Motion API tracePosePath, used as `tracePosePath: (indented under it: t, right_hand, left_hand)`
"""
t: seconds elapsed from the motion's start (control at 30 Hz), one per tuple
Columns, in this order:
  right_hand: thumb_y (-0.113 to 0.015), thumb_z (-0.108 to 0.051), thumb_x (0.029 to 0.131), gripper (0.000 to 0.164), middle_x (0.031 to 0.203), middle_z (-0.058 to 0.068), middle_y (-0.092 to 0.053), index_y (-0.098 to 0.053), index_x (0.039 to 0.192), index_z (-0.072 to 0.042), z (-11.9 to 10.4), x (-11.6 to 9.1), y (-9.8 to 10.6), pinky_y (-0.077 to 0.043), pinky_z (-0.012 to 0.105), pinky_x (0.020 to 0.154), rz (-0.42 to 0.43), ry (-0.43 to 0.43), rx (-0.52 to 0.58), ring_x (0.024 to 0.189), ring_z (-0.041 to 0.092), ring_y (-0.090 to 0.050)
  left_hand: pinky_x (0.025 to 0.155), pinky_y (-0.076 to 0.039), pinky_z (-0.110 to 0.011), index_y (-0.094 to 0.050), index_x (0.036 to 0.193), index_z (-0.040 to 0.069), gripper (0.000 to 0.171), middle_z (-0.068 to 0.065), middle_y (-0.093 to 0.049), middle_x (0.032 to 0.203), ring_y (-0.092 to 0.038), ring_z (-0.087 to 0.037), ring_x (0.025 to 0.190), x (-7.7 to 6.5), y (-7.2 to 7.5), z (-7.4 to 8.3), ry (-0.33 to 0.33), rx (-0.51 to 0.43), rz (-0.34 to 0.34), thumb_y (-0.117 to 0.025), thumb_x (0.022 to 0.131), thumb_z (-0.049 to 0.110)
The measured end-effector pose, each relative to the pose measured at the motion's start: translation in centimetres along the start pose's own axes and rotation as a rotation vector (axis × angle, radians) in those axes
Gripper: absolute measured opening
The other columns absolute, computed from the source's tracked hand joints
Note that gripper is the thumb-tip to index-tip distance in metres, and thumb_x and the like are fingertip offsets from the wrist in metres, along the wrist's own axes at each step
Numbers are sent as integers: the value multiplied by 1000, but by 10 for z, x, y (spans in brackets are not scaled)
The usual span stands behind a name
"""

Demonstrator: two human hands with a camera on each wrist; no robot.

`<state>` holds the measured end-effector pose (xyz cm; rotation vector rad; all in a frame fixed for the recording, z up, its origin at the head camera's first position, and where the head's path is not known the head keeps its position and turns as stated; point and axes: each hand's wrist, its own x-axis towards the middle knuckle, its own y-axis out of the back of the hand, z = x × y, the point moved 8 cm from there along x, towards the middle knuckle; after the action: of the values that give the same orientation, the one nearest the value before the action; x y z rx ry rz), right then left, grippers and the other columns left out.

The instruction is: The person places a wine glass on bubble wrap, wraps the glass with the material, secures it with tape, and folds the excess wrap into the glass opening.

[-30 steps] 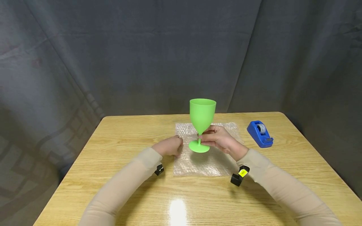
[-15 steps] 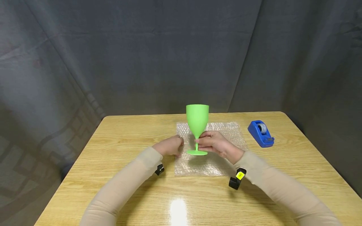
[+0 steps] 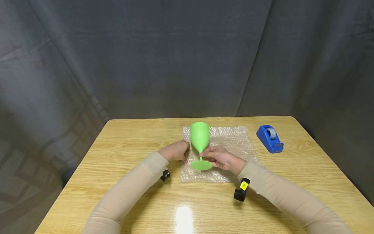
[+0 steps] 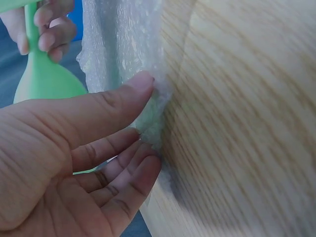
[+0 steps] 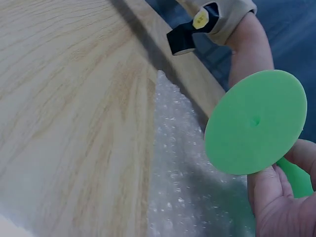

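Note:
A green plastic wine goblet (image 3: 200, 138) leans with its bowl toward the back and the underside of its foot (image 5: 256, 121) facing the person. My right hand (image 3: 220, 157) pinches the stem between thumb and fingers, low over a sheet of bubble wrap (image 3: 233, 143). At the sheet's left edge, my left hand (image 3: 176, 151) has thumb and curled fingers about the border. In the left wrist view, the bubble wrap (image 4: 128, 44) runs between the thumb and fingers of the left hand (image 4: 98, 143). Part of the sheet is hidden under the goblet and right hand.
A blue tape dispenser (image 3: 269, 139) with a roll of tape stands at the right of the wooden table (image 3: 131, 139). A dark grey curtain (image 3: 175, 58) hangs behind the table and along its sides. Small black cameras are strapped to both wrists.
My right hand has lowered the goblet toward the bubble wrap and slightly left, tipping its bowl away so the foot's underside shows. The left hand has stayed at the sheet's edge.

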<state>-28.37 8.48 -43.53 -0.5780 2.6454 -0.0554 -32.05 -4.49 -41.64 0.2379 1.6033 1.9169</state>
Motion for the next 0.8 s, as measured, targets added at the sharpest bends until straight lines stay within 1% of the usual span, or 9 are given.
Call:
tracePosePath:
  t: [0.1,0.23,0.5,0.67,0.8]
  right_hand:
    - [-59,-6,94,16,82,4,-67,-60,104,6,4,2,-2,-58,23,68,-3,-11,-2,66,7,-65]
    - [-60,-5,93,11,77,3,-65,-61,98,4,8,6,-4,-57,22,66,2,-20,6,62,7,-62]
    - [-60,-6,93,20,78,4,-66,-58,106,9,13,8,-7,-57,23,67,10,-35,-2,65,8,-65]
    - [-60,-7,94,18,78,4,-67,-59,104,7,17,10,-6,-58,25,69,19,-40,5,66,9,-66]
    - [-61,-8,93,19,77,4,-67,-59,105,7,20,14,-5,-58,27,70,29,-47,-1,66,9,-66]
  left_hand:
    - [86,-51,-30,-62,111,2,44,-4,-57,96,-54,-16,88,0,0,0,4,-22,0,-83,74,14]
    - [85,-50,-31,-63,105,4,39,-3,-57,94,-53,-16,87,1,-1,0,-5,-43,2,-84,73,12]
    - [89,-50,-33,-61,108,3,44,-4,-57,95,-53,-17,90,1,-1,1,-6,-50,2,-84,72,13]
    - [88,-50,-33,-61,108,3,44,-5,-58,96,-53,-17,89,0,0,1,3,-46,3,-84,72,13]
    - [89,-50,-34,-61,109,2,46,-5,-59,97,-54,-18,91,-1,2,1,6,-33,4,-85,72,13]
